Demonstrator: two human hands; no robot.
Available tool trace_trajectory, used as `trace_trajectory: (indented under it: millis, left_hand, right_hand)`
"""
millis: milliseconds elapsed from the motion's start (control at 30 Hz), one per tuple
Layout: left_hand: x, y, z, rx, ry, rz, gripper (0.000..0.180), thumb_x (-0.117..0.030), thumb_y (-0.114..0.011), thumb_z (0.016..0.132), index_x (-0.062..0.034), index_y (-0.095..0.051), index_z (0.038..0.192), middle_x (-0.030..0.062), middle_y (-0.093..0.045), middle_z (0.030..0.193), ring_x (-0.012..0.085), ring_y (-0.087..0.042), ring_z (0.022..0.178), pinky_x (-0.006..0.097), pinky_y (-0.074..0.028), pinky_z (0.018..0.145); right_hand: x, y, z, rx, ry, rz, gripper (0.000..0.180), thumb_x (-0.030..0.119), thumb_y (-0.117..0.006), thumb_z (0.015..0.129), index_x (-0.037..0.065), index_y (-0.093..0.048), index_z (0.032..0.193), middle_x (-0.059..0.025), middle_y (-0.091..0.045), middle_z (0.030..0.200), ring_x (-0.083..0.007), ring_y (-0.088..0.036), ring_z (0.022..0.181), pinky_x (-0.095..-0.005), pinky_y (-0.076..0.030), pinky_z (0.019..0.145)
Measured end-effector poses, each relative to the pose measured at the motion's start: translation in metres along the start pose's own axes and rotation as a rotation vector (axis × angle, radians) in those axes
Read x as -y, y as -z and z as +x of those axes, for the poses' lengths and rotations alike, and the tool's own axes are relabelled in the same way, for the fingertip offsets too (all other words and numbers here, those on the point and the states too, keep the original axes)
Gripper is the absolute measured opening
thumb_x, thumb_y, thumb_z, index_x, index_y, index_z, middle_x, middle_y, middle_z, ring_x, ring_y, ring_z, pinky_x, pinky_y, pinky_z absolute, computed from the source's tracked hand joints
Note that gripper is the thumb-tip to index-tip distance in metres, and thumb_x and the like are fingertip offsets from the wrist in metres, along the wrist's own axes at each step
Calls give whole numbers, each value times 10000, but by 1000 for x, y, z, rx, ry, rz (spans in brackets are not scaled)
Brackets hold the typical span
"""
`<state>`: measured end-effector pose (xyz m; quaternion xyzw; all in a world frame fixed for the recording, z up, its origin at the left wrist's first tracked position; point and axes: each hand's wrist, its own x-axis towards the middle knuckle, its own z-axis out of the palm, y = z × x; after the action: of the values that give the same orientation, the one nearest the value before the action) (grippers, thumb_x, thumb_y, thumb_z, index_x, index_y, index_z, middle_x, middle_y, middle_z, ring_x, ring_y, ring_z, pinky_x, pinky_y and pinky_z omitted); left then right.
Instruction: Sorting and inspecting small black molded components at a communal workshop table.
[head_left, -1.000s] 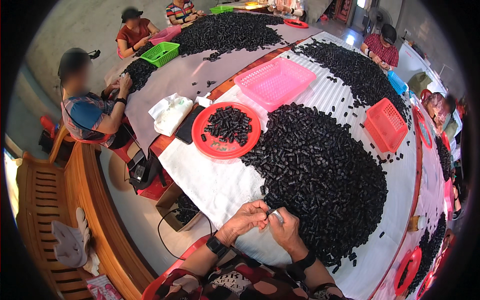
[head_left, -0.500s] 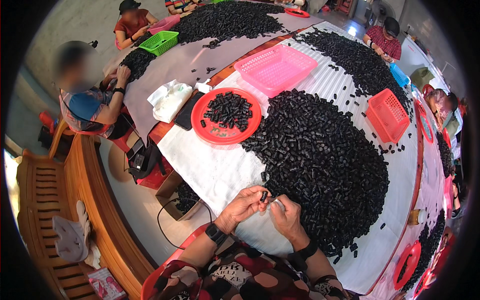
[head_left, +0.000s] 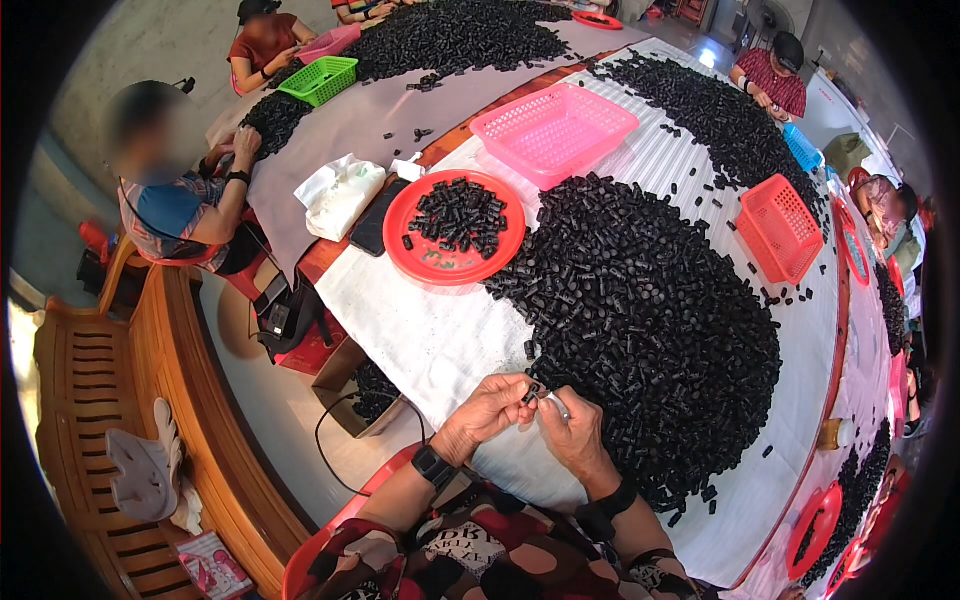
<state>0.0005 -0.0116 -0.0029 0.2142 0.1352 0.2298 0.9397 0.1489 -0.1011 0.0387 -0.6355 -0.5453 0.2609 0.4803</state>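
Note:
My left hand (head_left: 492,408) pinches a small black cylindrical plastic piece (head_left: 530,393) between thumb and fingertips. Close against it, my right hand (head_left: 577,441) grips a small silvery tool (head_left: 557,404), its tip meeting the piece; its exact kind is mostly hidden by the fingers. Both hands are just above the white cloth (head_left: 400,330) at the table's near edge. Right beside them spreads a big heap of similar black pieces (head_left: 650,320). Beyond my left hand, a round red plate (head_left: 455,275) carries a smaller pile of these pieces.
A pink basket (head_left: 550,125) and a red basket (head_left: 778,232) stand beyond the heap. A white plastic bag (head_left: 340,195) and a dark phone (head_left: 375,222) lie left of the plate. Several people work around the tables. A wooden bench (head_left: 110,430) stands at left.
My right hand has turned slightly, bringing the silvery tool into sight against the black piece. The piece has tilted in my left fingers.

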Motion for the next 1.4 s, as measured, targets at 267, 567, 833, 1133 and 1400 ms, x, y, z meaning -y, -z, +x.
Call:
trace_trajectory:
  millis: [267,567,833,1133,1400]
  left_hand:
    - [1,2,1,1,15,2,276,-226,-594,911,45,-589,962,84,-603,836,125,-554,703,249,-473,648]
    - [-1,-1,0,-22,22,27,270,-224,-585,915,41,-589,968,84,-602,840,123,-541,692,252,-471,659]
    - [0,0,1,-2,34,-39,254,-223,-584,916,31,-587,937,76,-606,830,123,-549,699,249,-472,662]
    - [1,2,0,12,35,-29,266,-235,-582,918,30,-578,936,76,-592,824,118,-528,689,246,-450,639]
    - [0,-2,1,19,35,-17,270,-244,-573,923,26,-576,932,70,-580,800,121,-505,659,259,-429,612]
  right_hand:
    - [-1,0,1,12,-5,-12,227,191,-606,872,6,-538,759,-170,-580,677,-335,-601,603,-372,-454,516]
    - [-3,-3,0,-3,30,-46,218,180,-615,865,10,-539,752,-164,-575,673,-336,-596,597,-375,-447,507]
    - [-1,-2,0,-29,23,-28,224,173,-614,863,7,-527,741,-164,-560,657,-335,-576,572,-377,-440,498]
    - [-1,-2,0,-13,26,-43,240,190,-613,865,11,-521,734,-168,-555,655,-346,-576,573,-380,-436,495]
    - [-4,-1,1,2,-4,-49,236,186,-582,871,-7,-541,743,-171,-565,652,-253,-583,564,-339,-442,529]
